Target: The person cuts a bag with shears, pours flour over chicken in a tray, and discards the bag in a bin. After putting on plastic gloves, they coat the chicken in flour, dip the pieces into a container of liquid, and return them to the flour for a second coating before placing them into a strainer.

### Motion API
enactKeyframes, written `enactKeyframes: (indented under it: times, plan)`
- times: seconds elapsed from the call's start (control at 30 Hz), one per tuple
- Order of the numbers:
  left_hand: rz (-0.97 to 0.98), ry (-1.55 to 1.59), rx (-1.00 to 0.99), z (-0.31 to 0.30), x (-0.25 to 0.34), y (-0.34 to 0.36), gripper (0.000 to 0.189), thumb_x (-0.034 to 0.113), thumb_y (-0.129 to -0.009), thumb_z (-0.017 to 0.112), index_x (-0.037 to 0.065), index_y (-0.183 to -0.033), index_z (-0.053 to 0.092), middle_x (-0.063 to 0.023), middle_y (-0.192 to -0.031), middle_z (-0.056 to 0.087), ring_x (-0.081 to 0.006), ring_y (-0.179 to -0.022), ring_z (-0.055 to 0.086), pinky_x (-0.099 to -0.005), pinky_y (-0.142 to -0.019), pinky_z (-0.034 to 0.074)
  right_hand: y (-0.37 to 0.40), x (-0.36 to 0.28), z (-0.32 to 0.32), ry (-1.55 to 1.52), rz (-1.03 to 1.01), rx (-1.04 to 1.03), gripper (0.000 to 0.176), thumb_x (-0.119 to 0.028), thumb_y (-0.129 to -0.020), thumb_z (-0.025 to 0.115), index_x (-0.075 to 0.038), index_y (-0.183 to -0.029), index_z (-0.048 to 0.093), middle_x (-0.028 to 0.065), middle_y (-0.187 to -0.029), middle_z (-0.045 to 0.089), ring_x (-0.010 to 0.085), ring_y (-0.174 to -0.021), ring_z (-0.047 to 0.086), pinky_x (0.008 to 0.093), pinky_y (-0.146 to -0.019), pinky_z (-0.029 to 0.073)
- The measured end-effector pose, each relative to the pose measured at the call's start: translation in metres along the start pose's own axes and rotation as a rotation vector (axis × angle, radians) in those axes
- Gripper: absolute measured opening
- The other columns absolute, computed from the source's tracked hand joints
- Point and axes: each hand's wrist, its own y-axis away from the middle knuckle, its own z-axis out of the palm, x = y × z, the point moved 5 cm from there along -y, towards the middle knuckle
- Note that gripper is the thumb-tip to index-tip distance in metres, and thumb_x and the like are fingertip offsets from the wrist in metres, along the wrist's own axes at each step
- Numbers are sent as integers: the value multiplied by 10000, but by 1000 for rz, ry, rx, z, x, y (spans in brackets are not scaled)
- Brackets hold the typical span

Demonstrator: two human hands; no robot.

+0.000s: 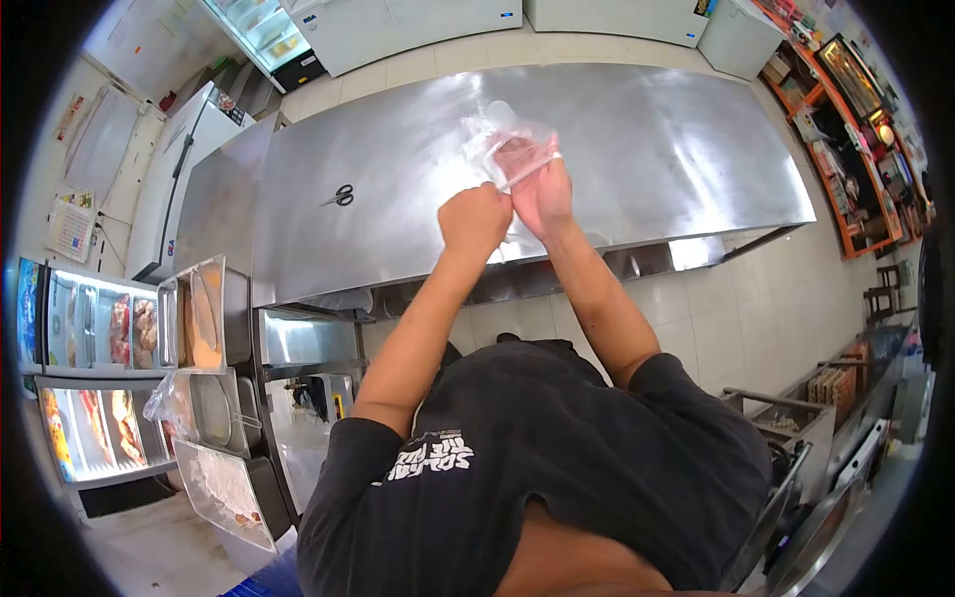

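Note:
My left hand (476, 221) is closed in a fist, its thumb side pinching the lower edge of a thin clear plastic glove (500, 139). The plastic is crumpled and see-through, so a small bag is also possible. Beside it, my right hand (546, 199) is turned palm toward me. Its fingers reach up into the plastic and show pinkish through it, while the wrist and lower palm are bare. Both hands are above the near half of a steel table (657, 149). Black-handled scissors (343, 195) lie on the tabletop to the left.
Steel trays (221, 308) stand at the left, one with white powder (221, 488). A lit display fridge (104, 333) is beyond them. White chest freezers (418, 30) line the far wall. Orange shelving (846, 149) stands at the right, with metal cooking equipment (786, 428) lower right.

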Motion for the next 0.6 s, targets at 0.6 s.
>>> enactKeyframes:
  times: [0.6]
  plan:
    - [417,256,638,-29,22,-10,180,198,-744,597,82,-637,511,-70,-603,530,-265,-558,532,-395,-453,423,-23,-5,-1,104,62,-10,715,-612,-911,228,-28,-1297,377,113,-1197,480,262,-1112,456,382,-963,360]
